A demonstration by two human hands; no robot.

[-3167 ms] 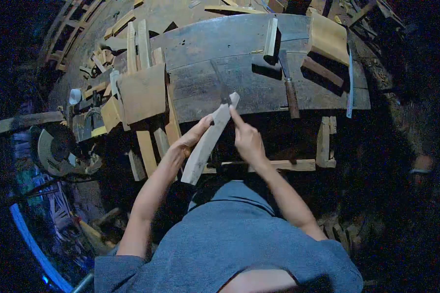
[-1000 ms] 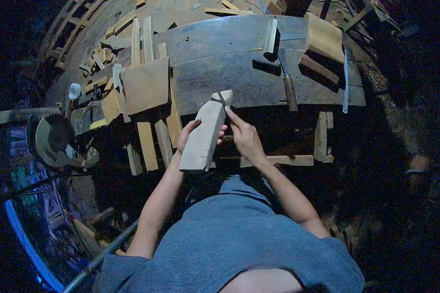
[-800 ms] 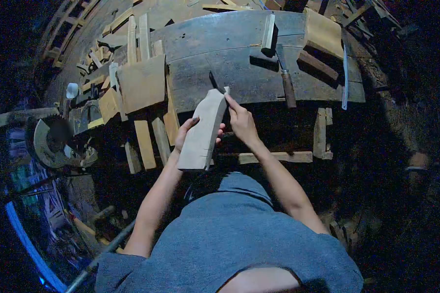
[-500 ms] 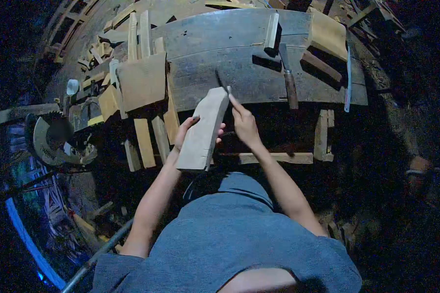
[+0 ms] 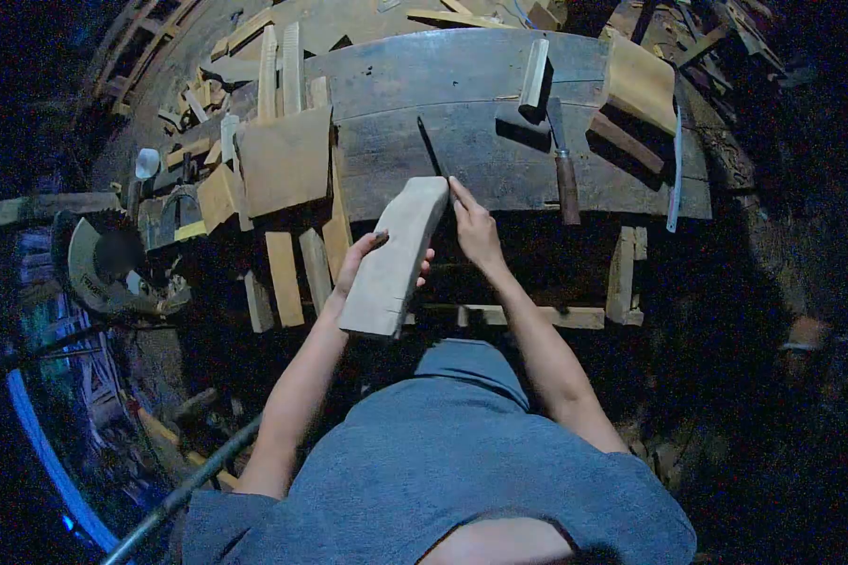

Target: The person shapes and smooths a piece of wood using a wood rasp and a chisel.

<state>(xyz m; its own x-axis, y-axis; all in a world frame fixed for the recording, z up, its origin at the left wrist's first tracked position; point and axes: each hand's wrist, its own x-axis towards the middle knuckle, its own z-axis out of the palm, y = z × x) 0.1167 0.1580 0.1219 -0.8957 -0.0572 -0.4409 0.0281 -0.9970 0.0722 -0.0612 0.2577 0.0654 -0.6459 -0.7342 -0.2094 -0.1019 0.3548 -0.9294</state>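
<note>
My left hand (image 5: pixel 360 259) is closed around a pale wooden block (image 5: pixel 394 254), thumb on its upper face and fingertips showing at its right side. The block is long, with a narrowed, rounded far end, and is held tilted above my lap. My right hand (image 5: pixel 479 235) is closed at the block's far right corner, index finger stretched forward. From it a thin dark file-like tool (image 5: pixel 430 146) points away over the workbench; its grip end is hidden by the hand and the block.
The dark workbench (image 5: pixel 396 85) lies ahead. On its right are a wood-handled chisel (image 5: pixel 565 188), a narrow block (image 5: pixel 535 75), a large wood block (image 5: pixel 639 80) and a pale strip (image 5: pixel 675 179). Boards (image 5: pixel 287 160) stand at left, near a toothed circular blade (image 5: pixel 94 264).
The dark tool has shifted along the block's far corner and shows more of its length. My right hand has moved slightly right. The view has tilted a little, so the bench sits lower.
</note>
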